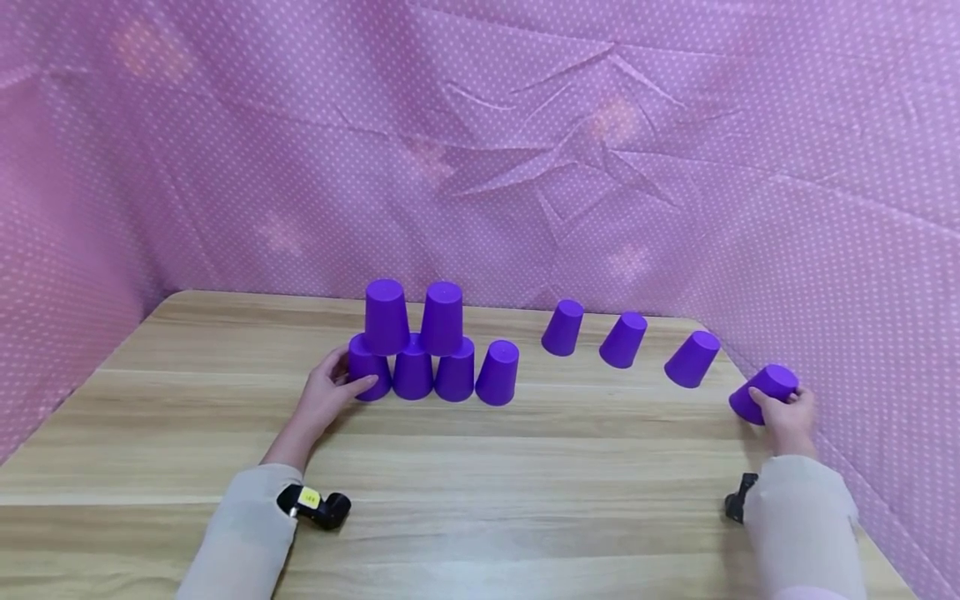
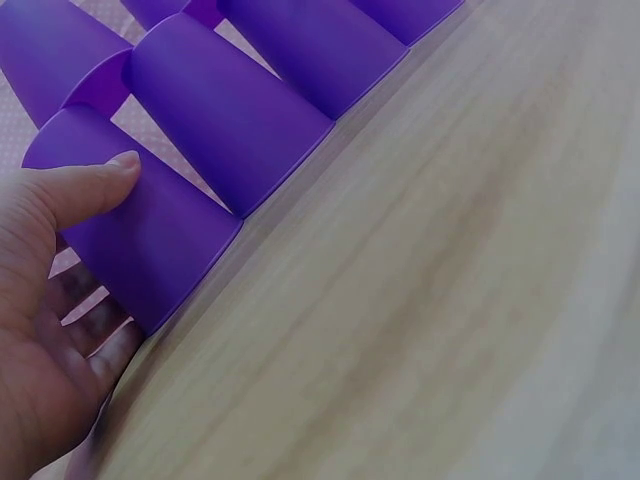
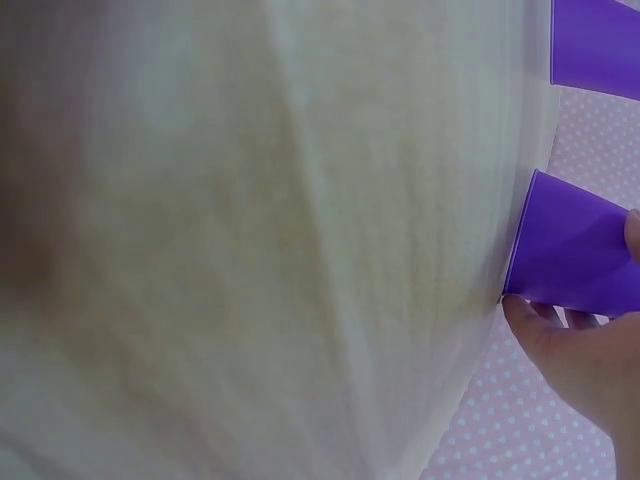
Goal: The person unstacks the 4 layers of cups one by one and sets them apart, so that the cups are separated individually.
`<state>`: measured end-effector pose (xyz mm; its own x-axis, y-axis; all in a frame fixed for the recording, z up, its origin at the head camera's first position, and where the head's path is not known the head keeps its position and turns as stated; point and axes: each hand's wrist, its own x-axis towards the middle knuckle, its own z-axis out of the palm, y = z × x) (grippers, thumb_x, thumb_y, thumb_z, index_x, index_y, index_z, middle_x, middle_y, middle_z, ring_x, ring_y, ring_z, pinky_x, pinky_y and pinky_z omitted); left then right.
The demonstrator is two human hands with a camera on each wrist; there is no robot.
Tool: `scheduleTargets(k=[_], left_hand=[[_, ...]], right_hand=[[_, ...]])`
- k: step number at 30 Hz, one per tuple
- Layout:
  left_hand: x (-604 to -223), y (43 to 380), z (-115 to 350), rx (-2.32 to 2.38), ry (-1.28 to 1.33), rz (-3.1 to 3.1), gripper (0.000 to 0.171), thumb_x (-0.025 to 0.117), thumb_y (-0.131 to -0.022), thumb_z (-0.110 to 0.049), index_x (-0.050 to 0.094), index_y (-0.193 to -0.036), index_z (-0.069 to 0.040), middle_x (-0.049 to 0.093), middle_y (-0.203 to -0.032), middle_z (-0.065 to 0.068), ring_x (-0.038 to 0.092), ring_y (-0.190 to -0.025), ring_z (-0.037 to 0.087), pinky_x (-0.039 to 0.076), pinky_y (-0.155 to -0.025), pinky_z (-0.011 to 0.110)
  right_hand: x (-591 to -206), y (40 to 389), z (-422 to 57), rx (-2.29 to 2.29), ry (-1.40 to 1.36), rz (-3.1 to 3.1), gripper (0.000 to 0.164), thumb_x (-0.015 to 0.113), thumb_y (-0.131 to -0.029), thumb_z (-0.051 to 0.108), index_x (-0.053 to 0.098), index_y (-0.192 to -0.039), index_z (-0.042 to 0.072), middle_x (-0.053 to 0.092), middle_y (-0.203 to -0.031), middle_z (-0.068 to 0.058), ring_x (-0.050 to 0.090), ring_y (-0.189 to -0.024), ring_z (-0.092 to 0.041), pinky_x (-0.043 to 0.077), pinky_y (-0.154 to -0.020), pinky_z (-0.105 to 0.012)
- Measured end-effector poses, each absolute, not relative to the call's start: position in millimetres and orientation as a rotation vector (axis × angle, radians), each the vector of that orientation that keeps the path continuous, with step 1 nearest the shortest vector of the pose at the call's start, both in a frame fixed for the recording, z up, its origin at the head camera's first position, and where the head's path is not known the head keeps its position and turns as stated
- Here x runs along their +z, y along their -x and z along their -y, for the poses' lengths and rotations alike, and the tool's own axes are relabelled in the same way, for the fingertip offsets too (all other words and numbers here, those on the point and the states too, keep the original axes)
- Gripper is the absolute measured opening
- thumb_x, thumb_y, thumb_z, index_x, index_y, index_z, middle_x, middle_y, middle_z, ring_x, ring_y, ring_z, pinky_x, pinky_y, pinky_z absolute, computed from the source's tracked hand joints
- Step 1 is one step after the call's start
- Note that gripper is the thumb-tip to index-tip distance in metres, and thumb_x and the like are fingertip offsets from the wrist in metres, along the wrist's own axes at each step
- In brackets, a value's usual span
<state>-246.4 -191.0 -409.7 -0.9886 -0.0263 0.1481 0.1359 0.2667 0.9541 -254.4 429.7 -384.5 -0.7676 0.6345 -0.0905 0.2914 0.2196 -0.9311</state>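
My left hand (image 1: pixel 330 387) is at the left end of a row of upside-down purple cups. It holds the end cup (image 2: pixel 150 220), thumb across the front and fingers around the far side. Two more cups, an upper left one (image 1: pixel 386 317) and an upper right one (image 1: pixel 442 318), stand on the row's left part. The row's right end cup (image 1: pixel 497 372) bears nothing on top. At the table's right side my right hand (image 1: pixel 791 417) grips another upside-down cup (image 3: pixel 570 245), its thumb and fingers on opposite sides.
Three separate upside-down cups, a left one (image 1: pixel 562 327), a middle one (image 1: pixel 623 340) and a right one (image 1: pixel 692 359), stand between the row and my right hand. The wooden table (image 1: pixel 525 492) meets a pink dotted cloth (image 1: pixel 525 167) behind and at the sides.
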Motion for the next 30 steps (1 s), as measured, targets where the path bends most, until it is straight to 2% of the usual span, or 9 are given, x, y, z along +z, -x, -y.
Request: scheduleTargets(k=[6,10,19,23,30], left_hand=[[-410,247,191,-1.822,0.095,2.395,0.07,0.066,-0.077,-0.02,0.028,-0.132,-0.001,0.038,-0.124,0.025,0.035,-0.114,0.033,0.029,-0.097,0.04],[-410,247,191,-1.814,0.092,2.395,0.07,0.066,-0.077,-0.019,0.028,-0.132,-0.001,0.038,-0.124,0.025,0.035,-0.114,0.033,0.03,-0.097,0.04],[-410,247,191,-1.822,0.088,2.396,0.07,0.066,-0.077,-0.02,0.028,-0.133,-0.001,0.037,-0.124,0.025,0.034,-0.115,0.034,0.029,-0.097,0.041],[-410,248,191,-1.819,0.092,2.396,0.069,0.066,-0.077,-0.019,0.028,-0.132,-0.001,0.037,-0.124,0.024,0.035,-0.115,0.033,0.029,-0.097,0.04],[-410,246,191,-1.81,0.089,2.401,0.069,0.066,-0.077,-0.019,0.029,-0.132,-0.001,0.038,-0.124,0.024,0.034,-0.115,0.033,0.029,-0.097,0.04]], right_hand=[[-391,261,-439,1.61,0.894,2.162,0.089,0.067,-0.074,0.029,0.009,-0.136,0.003,0.018,-0.138,-0.018,0.021,-0.123,-0.026,0.021,-0.1,-0.029],[-397,269,-449,1.597,0.898,2.178,0.096,0.071,-0.069,0.033,0.008,-0.136,0.004,0.019,-0.138,-0.018,0.023,-0.123,-0.027,0.021,-0.101,-0.03],[-382,271,-451,1.716,0.851,2.14,0.103,0.073,-0.068,0.029,-0.001,-0.137,0.009,0.01,-0.14,-0.015,0.018,-0.125,-0.023,0.018,-0.101,-0.029],[-376,272,-455,1.678,0.831,2.193,0.105,0.071,-0.069,0.034,-0.005,-0.137,0.01,0.004,-0.141,-0.016,0.013,-0.126,-0.027,0.015,-0.102,-0.033],[-363,274,-460,1.618,0.828,2.233,0.107,0.072,-0.066,0.04,-0.003,-0.138,0.014,0.002,-0.141,-0.016,0.009,-0.126,-0.031,0.011,-0.102,-0.041]])
